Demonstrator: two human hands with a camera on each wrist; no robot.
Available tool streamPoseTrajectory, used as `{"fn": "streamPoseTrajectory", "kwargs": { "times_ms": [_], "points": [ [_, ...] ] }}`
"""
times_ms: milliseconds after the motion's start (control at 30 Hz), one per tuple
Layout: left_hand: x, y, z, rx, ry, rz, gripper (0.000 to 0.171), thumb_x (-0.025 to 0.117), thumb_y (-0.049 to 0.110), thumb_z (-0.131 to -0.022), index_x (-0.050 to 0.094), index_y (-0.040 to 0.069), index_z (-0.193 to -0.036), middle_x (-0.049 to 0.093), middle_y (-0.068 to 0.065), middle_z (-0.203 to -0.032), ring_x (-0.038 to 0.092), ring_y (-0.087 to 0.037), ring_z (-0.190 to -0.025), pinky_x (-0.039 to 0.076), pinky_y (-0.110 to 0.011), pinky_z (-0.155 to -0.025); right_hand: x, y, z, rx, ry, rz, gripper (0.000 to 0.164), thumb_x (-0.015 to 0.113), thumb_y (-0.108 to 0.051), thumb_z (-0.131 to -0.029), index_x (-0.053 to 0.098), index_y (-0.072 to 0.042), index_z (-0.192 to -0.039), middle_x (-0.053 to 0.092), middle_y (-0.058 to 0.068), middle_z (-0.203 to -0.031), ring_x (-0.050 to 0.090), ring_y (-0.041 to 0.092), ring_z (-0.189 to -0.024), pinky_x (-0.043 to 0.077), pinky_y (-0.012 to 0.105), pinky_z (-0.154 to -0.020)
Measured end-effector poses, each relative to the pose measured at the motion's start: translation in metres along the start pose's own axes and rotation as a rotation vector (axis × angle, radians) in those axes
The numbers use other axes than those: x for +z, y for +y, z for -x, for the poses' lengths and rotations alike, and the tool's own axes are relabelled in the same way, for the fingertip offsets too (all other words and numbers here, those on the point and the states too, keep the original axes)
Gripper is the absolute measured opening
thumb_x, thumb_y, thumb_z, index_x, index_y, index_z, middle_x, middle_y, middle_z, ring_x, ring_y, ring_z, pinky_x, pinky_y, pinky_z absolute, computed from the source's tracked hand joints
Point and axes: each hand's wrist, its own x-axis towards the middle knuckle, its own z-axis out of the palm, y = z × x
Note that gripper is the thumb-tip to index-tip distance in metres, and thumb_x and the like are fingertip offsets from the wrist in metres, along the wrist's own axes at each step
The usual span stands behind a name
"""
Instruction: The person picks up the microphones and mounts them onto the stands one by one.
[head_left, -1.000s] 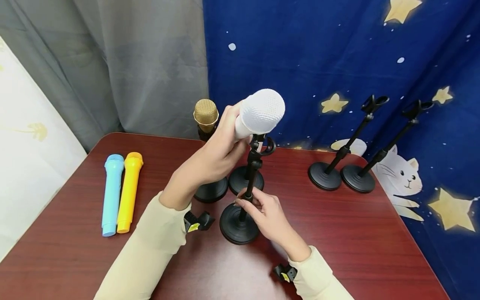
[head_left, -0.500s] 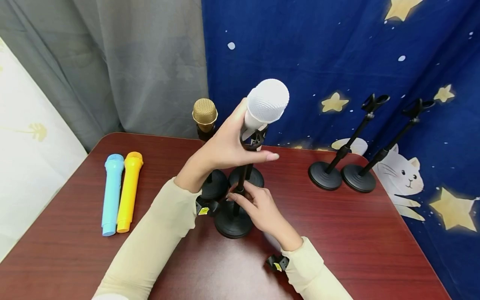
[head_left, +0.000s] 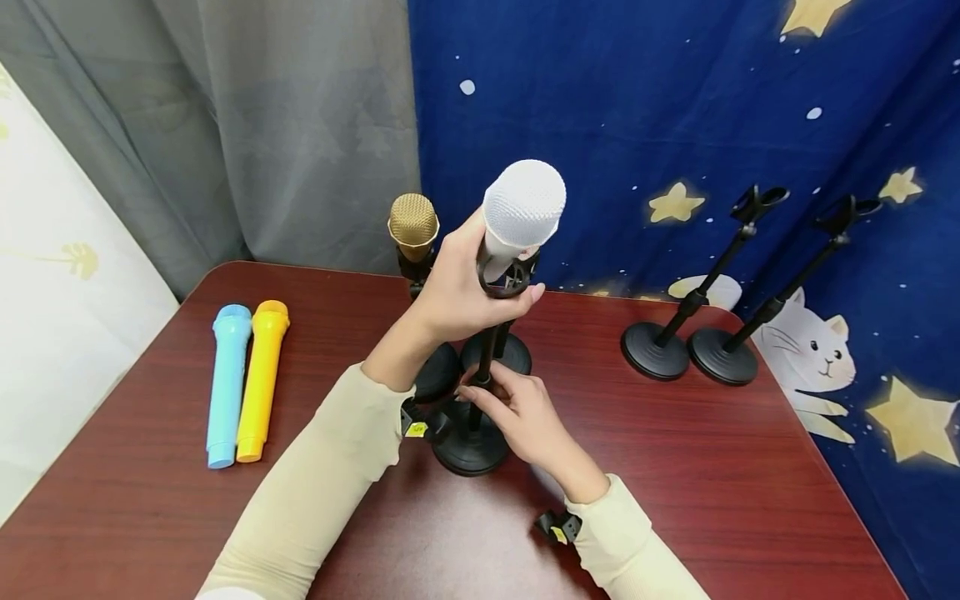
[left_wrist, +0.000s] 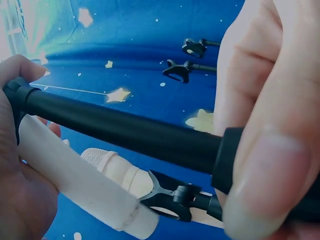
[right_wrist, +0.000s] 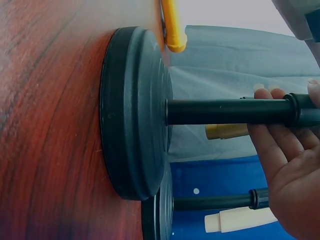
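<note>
Head view: white microphone (head_left: 525, 208) stands grille-up over the middle of the bench (head_left: 675, 500), towards the far edge, in the grip of the left hand (head_left: 457, 287). Its fingers wrap the body from behind; the thumb lies across the front, just below the ring of the clip (head_left: 495, 293). Right hand (head_left: 528, 421), lower down, pinches the pole (head_left: 487, 354) of the front stand (head_left: 472, 457), whose base is on the bench. Behind it, towards the far edge: gold microphone (head_left: 413, 227) and rear stand (head_left: 517, 354). Near the left edge lie a blue microphone (head_left: 228, 383) and a yellow microphone (head_left: 262, 379); at the far right corner, two spare stands (head_left: 684, 308) (head_left: 768, 310).

Left wrist view: key relation. The held microphone's long axis slants away from the pole; the two meet at the clip, inside the left hand, the nearer one. Tail end hangs free, overlapping in view the clip of a second pale microphone (left_wrist: 120, 170). How firmly the front clip grips cannot be told.

Right wrist view: base flat on bench, pole square to it; the right hand's fingers close about the pole near its collar (right_wrist: 300, 110). Held microphone not identifiable here.
</note>
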Motion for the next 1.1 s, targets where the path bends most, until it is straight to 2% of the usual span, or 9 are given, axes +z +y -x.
{"fn": "streamPoseTrajectory", "kwargs": {
  "times_ms": [233, 333, 467, 533, 733, 833, 967, 1100],
  "points": [
    [0.004, -0.002, 0.004, -0.015, 0.051, -0.008, 0.055, 0.084, 0.006, -0.072, 0.058, -0.007, -0.119, 0.068, -0.018, -0.106, 0.064, -0.026, -0.098, 0.053, -0.035, -0.092, 0.001, 0.0, 0.0, 0.0, 0.007, -0.001, 0.009, 0.065, -0.025, -0.099, 0.071, -0.02, -0.105, 0.078, 0.005, -0.086, 0.074, 0.021, -0.078, 0.053, 0.021, -0.073],
    [0.005, -0.003, 0.006, -0.032, 0.085, 0.001, 0.051, 0.084, 0.004, -0.071, 0.062, -0.008, -0.116, 0.071, -0.02, -0.105, 0.067, -0.027, -0.096, 0.054, -0.035, -0.09, 0.002, 0.001, 0.0, -0.001, 0.013, 0.01, 0.009, 0.065, -0.026, -0.099, 0.071, -0.022, -0.104, 0.078, 0.004, -0.085, 0.073, 0.018, -0.077, 0.052, 0.02, -0.072],
    [0.005, -0.001, 0.009, -0.053, 0.122, -0.042, 0.051, 0.086, 0.005, -0.068, 0.069, -0.006, -0.115, 0.075, -0.02, -0.108, 0.071, -0.027, -0.097, 0.057, -0.036, -0.087, 0.002, 0.002, 0.0, -0.003, 0.021, 0.017, 0.008, 0.066, -0.028, -0.099, 0.071, -0.024, -0.104, 0.077, 0.003, -0.083, 0.07, 0.016, -0.075, 0.051, 0.02, -0.07],
    [0.005, 0.001, 0.01, -0.066, 0.123, -0.066, 0.049, 0.087, 0.006, -0.068, 0.071, -0.004, -0.113, 0.076, -0.018, -0.106, 0.072, -0.026, -0.095, 0.057, -0.037, -0.087, 0.002, 0.002, 0.0, -0.003, 0.022, 0.014, 0.008, 0.066, -0.029, -0.099, 0.071, -0.024, -0.103, 0.077, 0.003, -0.083, 0.07, 0.018, -0.074, 0.051, 0.02, -0.069],
    [0.005, 0.004, 0.008, -0.179, 0.087, -0.096, 0.038, 0.086, 0.016, -0.076, 0.072, 0.001, -0.107, 0.076, -0.013, -0.101, 0.072, -0.021, -0.092, 0.057, -0.036, -0.083, 0.002, 0.003, 0.001, -0.003, 0.022, 0.0, 0.009, 0.065, -0.026, -0.099, 0.071, -0.022, -0.104, 0.078, 0.005, -0.085, 0.071, 0.019, -0.077, 0.053, 0.021, -0.071],
    [0.006, 0.004, 0.009, -0.245, 0.062, -0.035, 0.027, 0.084, 0.019, -0.08, 0.071, 0.004, -0.1, 0.075, -0.009, -0.092, 0.068, -0.018, -0.081, 0.056, -0.035, -0.078, 0.002, 0.003, 0.001, -0.001, 0.013, -0.012, 0.009, 0.065, -0.025, -0.1, 0.071, -0.021, -0.104, 0.078, 0.005, -0.085, 0.072, 0.02, -0.078, 0.053, 0.022, -0.072],
    [0.006, 0.004, 0.011, -0.321, 0.036, 0.113, 0.02, 0.081, 0.017, -0.083, 0.069, 0.006, -0.094, 0.07, -0.008, -0.083, 0.063, -0.019, -0.071, 0.054, -0.034, -0.071, 0.003, 0.002, 0.001, -0.001, 0.016, -0.013, 0.009, 0.066, -0.025, -0.099, 0.071, -0.021, -0.104, 0.078, 0.005, -0.085, 0.073, 0.018, -0.079, 0.054, 0.022, -0.073],
    [0.007, 0.005, 0.012, -0.356, 0.017, 0.215, 0.017, 0.079, 0.016, -0.086, 0.066, 0.006, -0.091, 0.065, -0.008, -0.077, 0.06, -0.022, -0.069, 0.052, -0.034, -0.068, 0.003, 0.002, 0.0, -0.001, 0.026, -0.005, 0.008, 0.067, -0.025, -0.098, 0.071, -0.02, -0.103, 0.078, 0.005, -0.082, 0.073, 0.017, -0.078, 0.054, 0.022, -0.073]
  ]
}}
